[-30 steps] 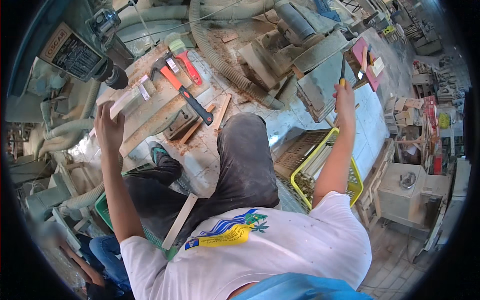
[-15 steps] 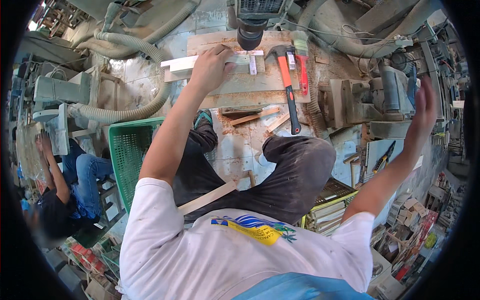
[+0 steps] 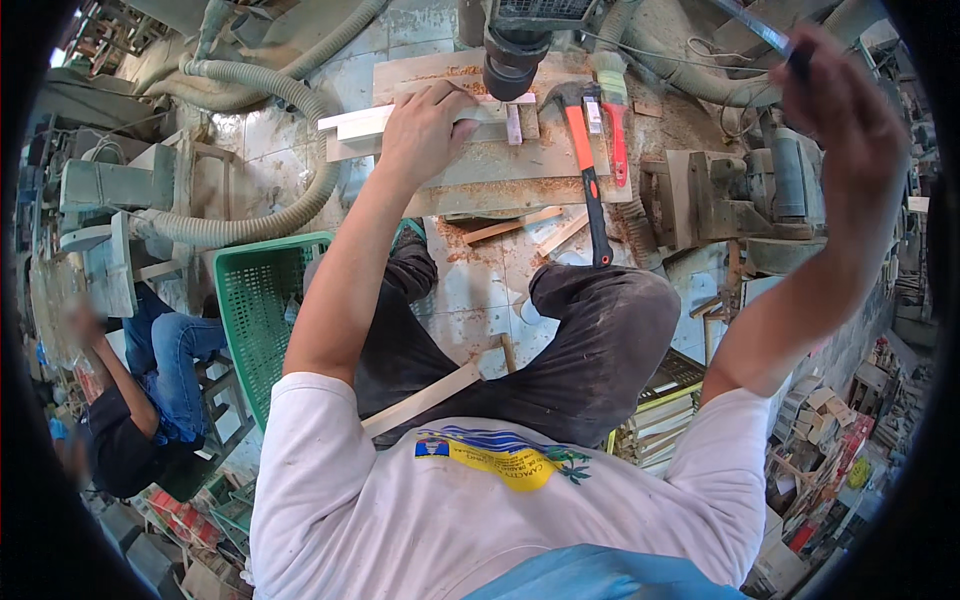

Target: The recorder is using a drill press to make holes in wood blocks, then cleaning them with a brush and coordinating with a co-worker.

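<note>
My left hand [image 3: 425, 130] presses with curled fingers on a pale wooden piece [image 3: 355, 122] lying on a dusty board [image 3: 500, 175], just left of the black drill chuck [image 3: 510, 70]. My right hand [image 3: 835, 120], raised at the upper right and blurred, is closed round the black end of a metal lever [image 3: 750, 22]. Right of the wooden piece lie an orange-and-black claw hammer [image 3: 580, 140] and a red-handled brush [image 3: 618, 150]. A pale wooden strip [image 3: 420, 398] rests across my lap.
A green plastic basket [image 3: 240, 330] stands at my left, with a seated co-worker [image 3: 135, 420] beyond it. A yellow crate of wood [image 3: 655, 420] is at my right. Ribbed hoses [image 3: 255, 228] and dusty machines [image 3: 700, 200] surround the board.
My left hand moved onto the wooden piece as the view turned. My right hand, first holding a yellow-handled tool, then open, has risen and closed on the lever.
</note>
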The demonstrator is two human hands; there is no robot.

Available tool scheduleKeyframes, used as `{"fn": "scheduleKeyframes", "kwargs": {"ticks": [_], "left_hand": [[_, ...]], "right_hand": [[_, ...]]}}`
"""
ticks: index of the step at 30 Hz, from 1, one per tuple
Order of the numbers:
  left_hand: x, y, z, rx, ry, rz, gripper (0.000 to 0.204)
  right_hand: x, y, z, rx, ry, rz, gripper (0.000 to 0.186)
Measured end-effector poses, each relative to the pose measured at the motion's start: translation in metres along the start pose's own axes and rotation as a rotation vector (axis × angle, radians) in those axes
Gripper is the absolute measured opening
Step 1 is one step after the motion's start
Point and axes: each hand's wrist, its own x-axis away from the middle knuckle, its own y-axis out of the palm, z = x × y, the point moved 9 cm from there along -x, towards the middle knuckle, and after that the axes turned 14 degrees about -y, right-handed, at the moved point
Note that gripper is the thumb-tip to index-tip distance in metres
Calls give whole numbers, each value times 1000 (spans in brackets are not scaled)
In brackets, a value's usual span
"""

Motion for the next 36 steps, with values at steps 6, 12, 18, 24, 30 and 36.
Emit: {"fn": "scheduleKeyframes", "kwargs": {"ticks": [6, 12, 18, 24, 30, 36], "left_hand": [[0, -1, 2, -24, 23, 46, 30], [0, -1, 2, -33, 34, 50, 31], [0, 0, 1, -25, 40, 47, 31], [0, 0, 3, -34, 11, 20, 32], [-1, 0, 3, -24, -13, -18, 29], [-2, -2, 4, -12, -12, -21, 30]], "right_hand": [[56, 58, 48, 21, 65, -293, 31], [60, 105, 101, 19, 70, -281, 33], [60, 124, 124, -82, 6, -215, 30], [54, 132, 129, -29, -89, -159, 29], [42, 145, 137, 69, -123, -153, 28], [25, 158, 131, 196, -206, -148, 27]]}}
